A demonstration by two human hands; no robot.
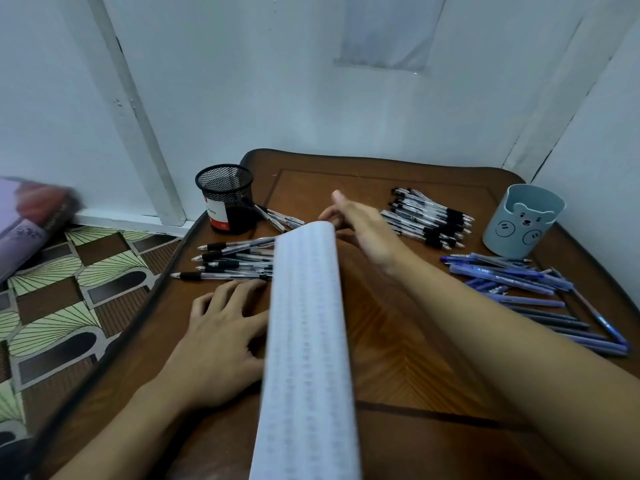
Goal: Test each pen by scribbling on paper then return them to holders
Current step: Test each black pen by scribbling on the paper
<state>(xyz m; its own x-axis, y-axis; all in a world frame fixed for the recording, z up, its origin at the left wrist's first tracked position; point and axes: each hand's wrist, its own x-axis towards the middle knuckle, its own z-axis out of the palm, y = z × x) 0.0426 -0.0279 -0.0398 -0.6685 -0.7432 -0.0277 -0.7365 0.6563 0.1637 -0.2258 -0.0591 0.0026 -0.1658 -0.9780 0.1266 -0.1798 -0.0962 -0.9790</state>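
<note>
A sheet of lined paper point(306, 341) stands curled and blurred down the middle of the wooden table point(398, 358). My left hand point(221, 337) lies flat with spread fingers at the paper's left edge. My right hand point(360, 225) reaches to the paper's far end, its fingers touching the top edge. Several clear pens with black grips point(232, 259) lie left of the paper, and another group point(429, 216) lies at the back right. Several blue pens point(526, 285) lie at the right. A black mesh holder point(227, 199) stands back left, a light blue bear holder point(521, 220) back right.
White walls close in behind and to the right of the table. A patterned floor mat point(62, 296) lies to the left below the table edge, with a blurred purple object point(27, 220) on it.
</note>
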